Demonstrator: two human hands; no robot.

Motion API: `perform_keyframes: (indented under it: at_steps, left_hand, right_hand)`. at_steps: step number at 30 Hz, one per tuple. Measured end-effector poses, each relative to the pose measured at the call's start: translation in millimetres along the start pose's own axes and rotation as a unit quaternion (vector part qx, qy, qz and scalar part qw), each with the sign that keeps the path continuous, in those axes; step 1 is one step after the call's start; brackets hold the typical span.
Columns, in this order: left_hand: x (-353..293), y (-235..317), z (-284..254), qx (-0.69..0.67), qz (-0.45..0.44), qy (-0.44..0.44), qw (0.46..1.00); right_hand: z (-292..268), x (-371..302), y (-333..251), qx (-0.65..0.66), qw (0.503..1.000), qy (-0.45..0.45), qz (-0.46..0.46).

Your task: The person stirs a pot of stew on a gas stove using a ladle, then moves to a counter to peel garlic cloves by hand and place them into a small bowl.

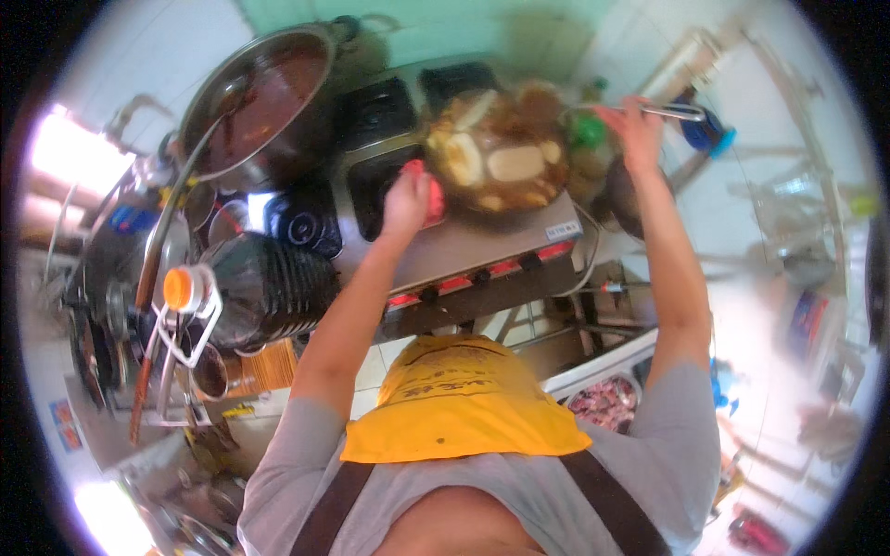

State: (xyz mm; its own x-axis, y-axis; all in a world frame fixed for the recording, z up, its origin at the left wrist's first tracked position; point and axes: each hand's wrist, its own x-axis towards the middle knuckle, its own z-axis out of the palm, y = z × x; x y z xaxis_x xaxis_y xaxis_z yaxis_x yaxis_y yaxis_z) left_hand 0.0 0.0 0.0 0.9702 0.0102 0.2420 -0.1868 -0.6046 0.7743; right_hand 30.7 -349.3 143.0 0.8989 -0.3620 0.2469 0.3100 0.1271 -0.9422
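A wok (496, 206) stands on the stove, filled with brown liquid and pale, slab-like pieces of food (519, 164). My left hand (408, 206) is closed on a folded red cloth (433, 201) at the wok's left rim; whether a wok handle lies under the cloth is hidden. To the right of the wok, my right hand (638, 137) grips the metal handle (680, 111) of a long cooking utensil. The handle points left toward the wok's far right side, where its head is too blurred to make out.
A large pot (297, 139) of reddish-brown liquid, with a long-handled ladle (190, 167), stands at the far left. Nearer is a big dark bottle (264, 287) with an orange cap. A green-topped bottle (586, 130) stands right of the wok. Below right is a bowl of meat (604, 402).
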Motion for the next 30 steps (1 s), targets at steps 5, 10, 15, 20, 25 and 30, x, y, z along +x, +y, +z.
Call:
perform_keyframes:
  at_steps: [5,10,15,20,25,30]
  left_hand:
    - [-10,8,17,-0.067,-0.046,-0.016,0.997]
    - [-6,-1,-1,-0.101,-0.025,0.011,0.995]
    - [-11,21,-14,-0.128,-0.08,-0.047,0.987]
    - [-12,4,-11,-0.106,-0.047,-0.007,0.993]
    - [-10,16,-17,-0.07,-0.064,-0.038,0.995]
    - [-15,34,-24,-0.169,-0.093,-0.057,0.98]
  right_hand:
    - [71,15,-43,-0.041,0.997,-0.061,-0.017]
    - [189,29,-44,0.091,0.986,-0.134,-0.029]
    - [256,54,8,0.138,0.97,-0.196,0.029]
    - [345,-4,-2,-0.162,0.932,-0.293,-0.142]
    - [347,-34,-20,-0.242,0.817,-0.343,-0.396]
    - [333,-9,-22,-0.13,0.918,-0.275,-0.254]
